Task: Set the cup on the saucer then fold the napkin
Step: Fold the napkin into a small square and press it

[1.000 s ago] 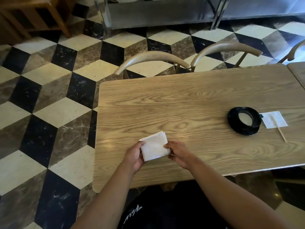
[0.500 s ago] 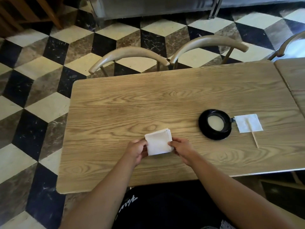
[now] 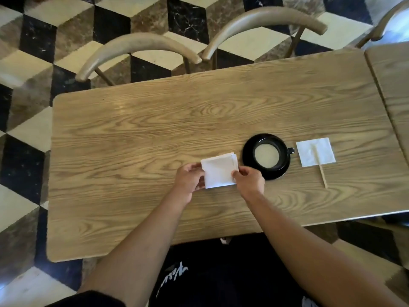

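Head view: both hands' fingers pinch the folded napkin (image 3: 219, 170) beside the cup (image 3: 266, 154).

Black cup (image 3: 266, 154), pale liquid inside, upright on black saucer (image 3: 265, 173). White napkin (image 3: 219, 169) folded square, just left of saucer, edges pinched.

A café or restaurant: wooden tables (image 3: 199, 129), curved-back chairs (image 3: 137, 44), patterned marble floor (image 3: 33, 52).
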